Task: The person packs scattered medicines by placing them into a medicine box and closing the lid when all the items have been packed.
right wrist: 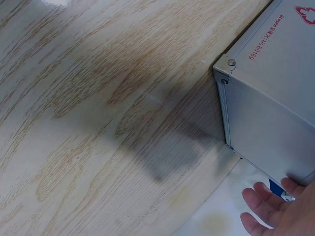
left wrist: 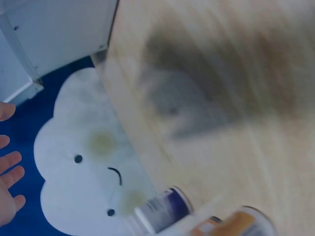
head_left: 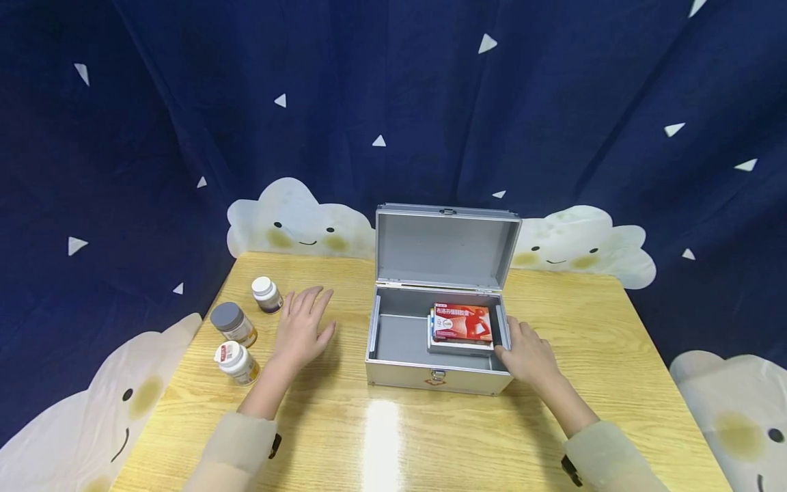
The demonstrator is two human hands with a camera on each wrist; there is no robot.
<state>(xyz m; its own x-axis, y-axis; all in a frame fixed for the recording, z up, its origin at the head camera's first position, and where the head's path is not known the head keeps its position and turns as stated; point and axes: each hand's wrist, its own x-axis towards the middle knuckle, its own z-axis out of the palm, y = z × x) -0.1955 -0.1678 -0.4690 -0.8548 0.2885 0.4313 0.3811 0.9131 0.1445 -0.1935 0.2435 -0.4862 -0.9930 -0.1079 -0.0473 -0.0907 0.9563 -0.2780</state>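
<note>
In the head view, a silver metal case [head_left: 399, 374] stands with its lid [head_left: 439, 246] raised. A red medicine box [head_left: 461, 322] lies inside it on a white box [head_left: 460, 347], on the right side. My right hand [head_left: 533, 354] holds the case's right wall, thumb over the rim and fingers outside; the right wrist view shows those fingers [right wrist: 266, 204] by the case's side. My left hand [head_left: 302, 331] has its fingers spread and holds nothing. Left of it are a small white-capped bottle [head_left: 267, 295], a grey-capped bottle [head_left: 235, 325] and a white bottle [head_left: 237, 363].
The wooden table [head_left: 584, 321] spreads around the case. Behind it hangs a dark blue curtain [head_left: 332, 82] with white triangles and smiling clouds [head_left: 301, 215]. The raised lid stands close to the table's back edge.
</note>
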